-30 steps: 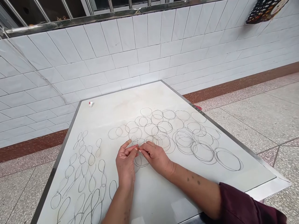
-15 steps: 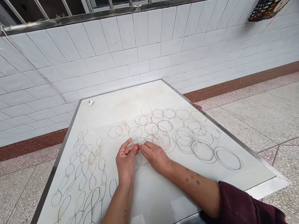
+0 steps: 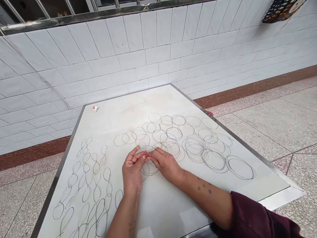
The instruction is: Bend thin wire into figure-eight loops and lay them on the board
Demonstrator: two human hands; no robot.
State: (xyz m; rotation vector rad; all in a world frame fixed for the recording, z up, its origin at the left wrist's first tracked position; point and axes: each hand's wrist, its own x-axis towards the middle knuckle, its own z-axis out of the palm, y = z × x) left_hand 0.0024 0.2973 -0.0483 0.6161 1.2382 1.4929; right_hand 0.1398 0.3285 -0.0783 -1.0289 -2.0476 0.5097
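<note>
Near the middle of the white table, my left hand pinches something thin with thumb and index finger, its other fingers partly raised. My right hand meets it from the right, fingertips pressed together at the same spot. What both hold is too small to make out, though a reddish bit shows between the fingertips. Below and behind the fingers lie thin wire rings. More round rings overlap across the table's middle and right. Wire loops twisted into figure-eight shapes are spread over the left side.
The table has a grey edge and stands against a white tiled wall. A small red and white object lies at its far left corner. A patterned cloth item hangs at upper right.
Both hands stay together at nearly the same place; the right fingertips have shifted slightly against the left ones. The whole view has moved a little.
</note>
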